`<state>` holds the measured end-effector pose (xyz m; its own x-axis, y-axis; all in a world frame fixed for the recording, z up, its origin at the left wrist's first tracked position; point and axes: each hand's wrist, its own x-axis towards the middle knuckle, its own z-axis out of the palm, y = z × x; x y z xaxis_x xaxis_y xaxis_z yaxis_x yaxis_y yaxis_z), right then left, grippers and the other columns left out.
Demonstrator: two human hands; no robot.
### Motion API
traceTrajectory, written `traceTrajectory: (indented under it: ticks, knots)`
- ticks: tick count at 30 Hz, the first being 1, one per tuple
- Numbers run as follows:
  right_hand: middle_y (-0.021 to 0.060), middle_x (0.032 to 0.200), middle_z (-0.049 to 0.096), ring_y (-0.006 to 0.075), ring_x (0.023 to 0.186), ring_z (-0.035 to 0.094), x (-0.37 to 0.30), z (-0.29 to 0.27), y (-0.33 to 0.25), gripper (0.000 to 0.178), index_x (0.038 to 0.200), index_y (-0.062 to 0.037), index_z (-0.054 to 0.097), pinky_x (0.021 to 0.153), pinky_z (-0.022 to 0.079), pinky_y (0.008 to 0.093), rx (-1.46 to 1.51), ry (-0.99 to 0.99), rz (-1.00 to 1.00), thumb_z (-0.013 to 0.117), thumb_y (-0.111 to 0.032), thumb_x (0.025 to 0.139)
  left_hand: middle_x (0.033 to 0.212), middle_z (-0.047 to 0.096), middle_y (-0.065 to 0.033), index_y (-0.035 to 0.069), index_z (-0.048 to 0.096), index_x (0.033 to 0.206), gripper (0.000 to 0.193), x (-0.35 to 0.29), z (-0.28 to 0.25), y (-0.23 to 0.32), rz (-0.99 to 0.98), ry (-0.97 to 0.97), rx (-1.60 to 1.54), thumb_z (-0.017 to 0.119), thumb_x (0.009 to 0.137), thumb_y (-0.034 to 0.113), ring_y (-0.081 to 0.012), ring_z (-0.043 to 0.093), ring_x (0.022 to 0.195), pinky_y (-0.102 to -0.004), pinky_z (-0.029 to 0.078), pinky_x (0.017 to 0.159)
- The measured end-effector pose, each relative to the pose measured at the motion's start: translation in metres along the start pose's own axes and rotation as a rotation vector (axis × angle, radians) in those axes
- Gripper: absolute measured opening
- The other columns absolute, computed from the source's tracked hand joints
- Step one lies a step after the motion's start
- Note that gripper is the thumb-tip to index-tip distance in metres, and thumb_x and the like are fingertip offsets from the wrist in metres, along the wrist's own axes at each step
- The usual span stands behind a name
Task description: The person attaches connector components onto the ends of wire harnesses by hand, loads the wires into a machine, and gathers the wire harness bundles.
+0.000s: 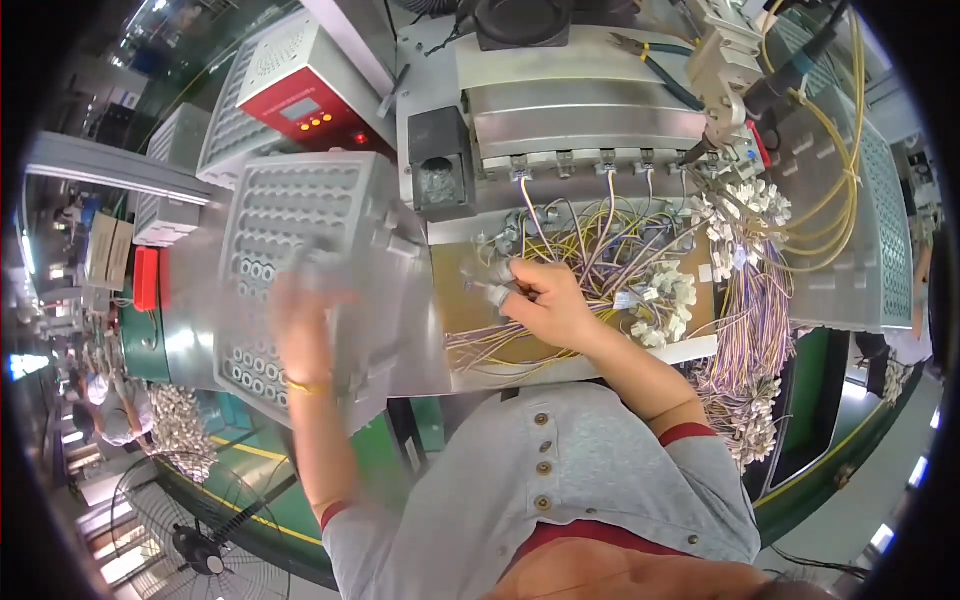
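I see the tangled yellow, purple and white wires (pixel 622 258) on a brown board (pixel 449 285). Beside them, the right hand (pixel 550 308) curls, thumb and forefinger near each other at small pale pieces (pixel 497 294); I cannot tell whether they pinch. Left, the blurred left hand (pixel 303 330) is over a grey plastic tray with round pockets (pixel 300 192), finger state unclear to me. Beyond sits a red-and-white metal box (pixel 300 95).
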<state>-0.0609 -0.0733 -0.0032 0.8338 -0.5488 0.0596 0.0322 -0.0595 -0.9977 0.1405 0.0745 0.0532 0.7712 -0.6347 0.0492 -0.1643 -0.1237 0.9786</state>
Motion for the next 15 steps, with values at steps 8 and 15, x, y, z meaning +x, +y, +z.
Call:
traceTrajectory:
  ticks: [8,15]
  knots:
    - [-0.0033,0.055,0.048,0.0001,0.050,0.038,-0.005,0.004,0.009,0.006,0.075,-0.0003,0.055,0.043,0.031,0.0179,-0.115,0.019,-0.116,0.058,-0.001,0.070,0.095,0.058,-0.0087,-0.004,0.049,0.110,0.035,-0.059,0.071,-0.022,-0.213,-0.298,-0.456,0.057,0.076,-0.002,-0.0110,0.056,0.075,-0.0221,0.048,0.061]
    - [-0.0022,0.054,0.048,0.0010,0.048,0.037,-0.005,0.004,-0.010,0.008,0.068,-0.0009,0.053,0.041,0.030,0.0188,-0.067,0.047,-0.125,0.060,-0.004,0.069,0.096,0.058,-0.0097,-0.005,0.049,0.110,0.034,-0.063,0.076,-0.019,-0.128,-0.370,-0.500,0.057,0.077,-0.002,-0.0115,0.056,0.075,-0.0220,0.048,0.062]
